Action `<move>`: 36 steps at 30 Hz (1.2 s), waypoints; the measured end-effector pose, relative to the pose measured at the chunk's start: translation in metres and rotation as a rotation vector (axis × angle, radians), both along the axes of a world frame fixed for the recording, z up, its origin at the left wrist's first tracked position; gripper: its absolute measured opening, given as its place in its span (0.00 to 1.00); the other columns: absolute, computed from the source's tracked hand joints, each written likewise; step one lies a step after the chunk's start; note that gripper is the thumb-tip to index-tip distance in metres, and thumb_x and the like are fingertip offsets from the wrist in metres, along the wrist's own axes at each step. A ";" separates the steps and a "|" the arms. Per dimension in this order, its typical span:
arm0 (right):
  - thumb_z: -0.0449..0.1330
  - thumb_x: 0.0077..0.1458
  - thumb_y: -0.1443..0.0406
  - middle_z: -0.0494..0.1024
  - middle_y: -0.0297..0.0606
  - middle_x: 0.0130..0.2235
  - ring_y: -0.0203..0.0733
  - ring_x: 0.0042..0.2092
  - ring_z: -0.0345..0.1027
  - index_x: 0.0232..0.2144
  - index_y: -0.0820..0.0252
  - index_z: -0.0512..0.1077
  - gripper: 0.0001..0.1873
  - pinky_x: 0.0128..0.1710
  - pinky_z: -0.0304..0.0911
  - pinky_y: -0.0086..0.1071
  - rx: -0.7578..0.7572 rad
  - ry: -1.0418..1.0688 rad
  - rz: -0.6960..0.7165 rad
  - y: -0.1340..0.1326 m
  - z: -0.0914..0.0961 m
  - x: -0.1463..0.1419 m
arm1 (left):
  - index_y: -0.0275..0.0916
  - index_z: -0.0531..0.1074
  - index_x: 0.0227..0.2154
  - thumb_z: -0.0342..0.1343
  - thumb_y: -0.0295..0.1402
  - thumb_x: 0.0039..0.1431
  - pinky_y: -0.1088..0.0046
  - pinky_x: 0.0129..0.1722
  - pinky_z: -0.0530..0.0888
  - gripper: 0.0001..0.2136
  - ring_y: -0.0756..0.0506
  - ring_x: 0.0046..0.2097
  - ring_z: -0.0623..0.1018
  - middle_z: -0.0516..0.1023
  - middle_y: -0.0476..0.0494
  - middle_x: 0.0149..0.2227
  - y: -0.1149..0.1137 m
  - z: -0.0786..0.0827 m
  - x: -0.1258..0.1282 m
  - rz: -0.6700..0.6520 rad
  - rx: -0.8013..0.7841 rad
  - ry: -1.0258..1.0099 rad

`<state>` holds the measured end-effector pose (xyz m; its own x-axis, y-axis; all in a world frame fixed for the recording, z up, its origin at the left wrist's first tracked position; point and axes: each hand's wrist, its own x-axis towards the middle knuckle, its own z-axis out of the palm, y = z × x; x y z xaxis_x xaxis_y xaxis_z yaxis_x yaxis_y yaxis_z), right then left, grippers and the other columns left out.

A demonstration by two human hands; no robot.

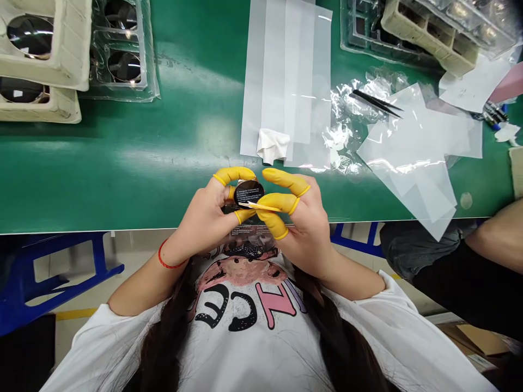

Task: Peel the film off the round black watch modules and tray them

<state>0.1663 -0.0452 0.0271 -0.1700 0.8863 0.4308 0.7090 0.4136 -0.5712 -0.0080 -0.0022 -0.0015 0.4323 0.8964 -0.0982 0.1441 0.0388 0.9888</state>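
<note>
My left hand, with yellow finger cots, holds a round black watch face by its edges between fingertips and thumb. Small white print covers its surface. My right hand, also in yellow finger cots, pinches a thin pale stick whose tip lies over the lower edge of the watch face; whether it touches I cannot tell. The right index finger stretches out above the stick. A crumpled white cloth lies just beyond the hands. Below the watch, a clear printed film hangs at the table edge, partly hidden by my hands.
Translucent sheets lie ahead on the green table. Black tweezers rest on crumpled clear film to the right, beside loose sheets. Trays of watch faces stand left, more trays right. A person's leg is at right.
</note>
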 end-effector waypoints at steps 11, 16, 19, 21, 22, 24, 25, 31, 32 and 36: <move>0.58 0.57 0.71 0.77 0.36 0.43 0.41 0.49 0.68 0.35 0.55 0.70 0.06 0.52 0.60 0.41 0.222 -0.226 -0.078 -0.006 -0.003 -0.011 | 0.41 0.64 0.50 0.64 0.26 0.46 0.76 0.37 0.75 0.26 0.50 0.36 0.80 0.81 0.50 0.40 0.000 0.000 -0.004 -0.008 -0.052 0.078; 0.56 0.56 0.73 0.74 0.34 0.38 0.38 0.48 0.68 0.35 0.52 0.70 0.09 0.56 0.58 0.41 0.230 -0.253 -0.096 -0.006 -0.005 -0.013 | 0.42 0.65 0.51 0.64 0.27 0.46 0.76 0.37 0.75 0.27 0.49 0.36 0.81 0.81 0.50 0.41 0.000 0.001 -0.004 -0.026 -0.082 0.056; 0.55 0.56 0.73 0.73 0.34 0.38 0.37 0.46 0.68 0.34 0.53 0.69 0.09 0.56 0.58 0.40 0.222 -0.236 -0.095 -0.003 -0.008 -0.014 | 0.42 0.65 0.52 0.63 0.26 0.48 0.77 0.37 0.75 0.26 0.50 0.37 0.81 0.81 0.51 0.40 0.001 0.003 -0.003 -0.035 -0.064 0.068; 0.55 0.57 0.72 0.72 0.34 0.38 0.37 0.44 0.67 0.34 0.54 0.69 0.07 0.55 0.58 0.40 0.215 -0.215 -0.099 0.000 -0.010 -0.014 | 0.42 0.66 0.52 0.63 0.27 0.49 0.77 0.37 0.74 0.25 0.50 0.37 0.81 0.81 0.51 0.40 0.002 0.004 -0.003 -0.048 -0.033 0.084; 0.55 0.58 0.71 0.72 0.34 0.37 0.37 0.44 0.67 0.35 0.54 0.69 0.06 0.55 0.58 0.40 0.208 -0.206 -0.102 0.002 -0.011 -0.014 | 0.42 0.66 0.52 0.63 0.28 0.50 0.77 0.37 0.74 0.25 0.50 0.37 0.80 0.81 0.50 0.41 0.002 0.004 -0.003 -0.052 -0.014 0.086; 0.55 0.59 0.69 0.73 0.35 0.37 0.38 0.43 0.66 0.36 0.54 0.68 0.05 0.54 0.59 0.41 0.189 -0.190 -0.097 0.005 -0.012 -0.014 | 0.42 0.66 0.51 0.62 0.31 0.52 0.78 0.38 0.74 0.23 0.51 0.37 0.80 0.80 0.50 0.42 0.003 0.003 -0.003 -0.061 0.017 0.085; 0.55 0.59 0.69 0.73 0.36 0.37 0.38 0.43 0.65 0.36 0.54 0.68 0.05 0.54 0.59 0.41 0.177 -0.184 -0.088 0.007 -0.013 -0.013 | 0.42 0.66 0.51 0.62 0.32 0.52 0.78 0.38 0.74 0.23 0.51 0.37 0.80 0.80 0.49 0.43 0.004 0.003 -0.003 -0.065 0.026 0.087; 0.56 0.56 0.72 0.74 0.39 0.39 0.42 0.44 0.65 0.39 0.55 0.67 0.09 0.53 0.61 0.44 0.158 -0.167 -0.028 0.017 -0.013 -0.011 | 0.41 0.66 0.52 0.62 0.31 0.53 0.77 0.39 0.75 0.23 0.50 0.39 0.80 0.79 0.48 0.45 0.004 0.000 -0.003 -0.043 0.015 0.063; 0.56 0.56 0.72 0.73 0.40 0.40 0.42 0.44 0.66 0.40 0.55 0.67 0.10 0.52 0.62 0.43 0.161 -0.157 -0.018 0.018 -0.013 -0.011 | 0.41 0.66 0.52 0.62 0.30 0.52 0.77 0.40 0.76 0.23 0.50 0.39 0.80 0.79 0.47 0.45 0.004 0.000 -0.003 -0.040 0.009 0.048; 0.54 0.59 0.71 0.73 0.42 0.39 0.43 0.43 0.67 0.42 0.58 0.67 0.09 0.43 0.66 0.38 0.160 -0.112 0.000 0.025 -0.015 -0.009 | 0.40 0.66 0.53 0.63 0.29 0.51 0.76 0.41 0.76 0.26 0.48 0.40 0.80 0.80 0.46 0.45 0.004 -0.002 -0.003 -0.042 -0.023 -0.004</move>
